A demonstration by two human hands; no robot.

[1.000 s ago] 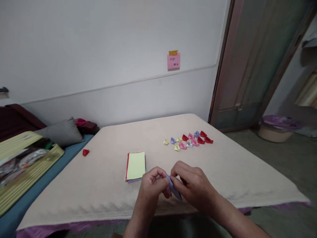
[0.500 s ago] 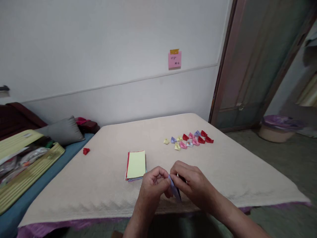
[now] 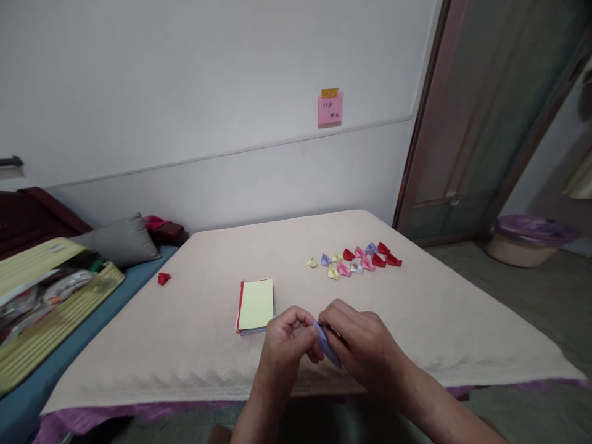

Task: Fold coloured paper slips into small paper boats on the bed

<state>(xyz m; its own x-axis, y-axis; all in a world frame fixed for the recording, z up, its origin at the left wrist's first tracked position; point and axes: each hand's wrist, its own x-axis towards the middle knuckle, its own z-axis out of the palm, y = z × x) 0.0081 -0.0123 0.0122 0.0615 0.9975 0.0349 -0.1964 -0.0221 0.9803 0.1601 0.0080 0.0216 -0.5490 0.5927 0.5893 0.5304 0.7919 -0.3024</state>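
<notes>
A folded piece of lavender paper (image 3: 327,346) is pinched between my two hands, just above the near edge of the table. My left hand (image 3: 290,345) grips its left side with thumb and fingers. On the other side, my right hand (image 3: 363,342) is closed on the paper's upper edge, its fingertips partly hidden. A stack of coloured paper (image 3: 256,304) lies to the left of my hands, a pale yellow sheet on top. Beyond my right hand, several small folded paper boats (image 3: 356,266) in red, pink, yellow and lavender sit in two rough rows.
The cream cloth (image 3: 198,345) covers the table. A small red folded paper (image 3: 163,279) lies at its left. Left of the table are a grey pillow (image 3: 123,240) and a yellow-lidded case (image 3: 60,327). A pink note (image 3: 330,110) hangs on the wall; a lined bin (image 3: 527,243) stands right.
The lavender paper has tilted slightly, showing more of its face, while both hands keep hold of it. The whole view has shifted a little.
</notes>
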